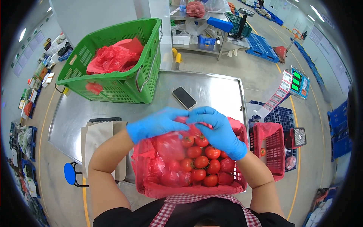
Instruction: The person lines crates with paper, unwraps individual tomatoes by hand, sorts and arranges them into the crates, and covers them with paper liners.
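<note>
Both hands wear blue disposable gloves and meet above a red plastic crate [158, 191] lined with pink-red plastic. My left hand [158, 122] grips the edge of a thin red plastic bag [170, 146], slightly blurred. My right hand [217, 129] pinches the same bag's edge with thumb and fingers. Below them, loose red tomatoes [201, 161] with green stems lie in the crate. The film covers the crate's left part, with more tomatoes dimly visible under it. A smartphone [184, 98] lies just beyond my hands on the steel table [210, 82].
A green crate [113, 95] holding crumpled red bags [119, 58] stands at the back left. Cardboard sheets [99, 136] lie left. Right of the table are a scale display [297, 82] with a label strip [276, 98] and another red crate [275, 147]. A blue stool [69, 173] stands lower left.
</note>
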The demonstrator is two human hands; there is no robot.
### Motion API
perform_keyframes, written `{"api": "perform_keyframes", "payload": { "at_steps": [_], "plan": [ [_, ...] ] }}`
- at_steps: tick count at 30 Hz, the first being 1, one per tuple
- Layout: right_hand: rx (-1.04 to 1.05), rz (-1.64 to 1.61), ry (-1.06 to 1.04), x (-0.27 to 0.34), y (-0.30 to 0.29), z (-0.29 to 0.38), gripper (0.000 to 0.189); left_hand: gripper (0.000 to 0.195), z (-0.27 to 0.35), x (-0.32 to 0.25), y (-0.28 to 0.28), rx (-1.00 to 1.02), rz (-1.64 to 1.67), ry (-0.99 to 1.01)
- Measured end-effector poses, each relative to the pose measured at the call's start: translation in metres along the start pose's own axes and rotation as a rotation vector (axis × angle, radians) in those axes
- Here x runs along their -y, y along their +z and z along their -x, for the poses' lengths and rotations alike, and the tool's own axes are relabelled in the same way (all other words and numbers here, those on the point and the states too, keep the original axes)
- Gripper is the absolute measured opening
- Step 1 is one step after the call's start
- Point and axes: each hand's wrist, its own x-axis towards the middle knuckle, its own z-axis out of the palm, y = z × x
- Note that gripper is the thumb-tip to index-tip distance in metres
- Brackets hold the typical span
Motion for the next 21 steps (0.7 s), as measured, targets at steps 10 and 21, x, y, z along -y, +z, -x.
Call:
{"api": "perform_keyframes", "payload": {
  "at_steps": [10,21],
  "plan": [
    [0.073,0.585,0.378,-0.056,-0.050,0.091,0.043,0.044,0.050,-0.052,-0.274,-1.823,-1.799,0.191],
    [0.473,1.316,0.142,-0.111,-0.026,0.110,0.054,0.048,-0.059,0.101,0.108,-0.097,-1.137,0.117]
  ]
}}
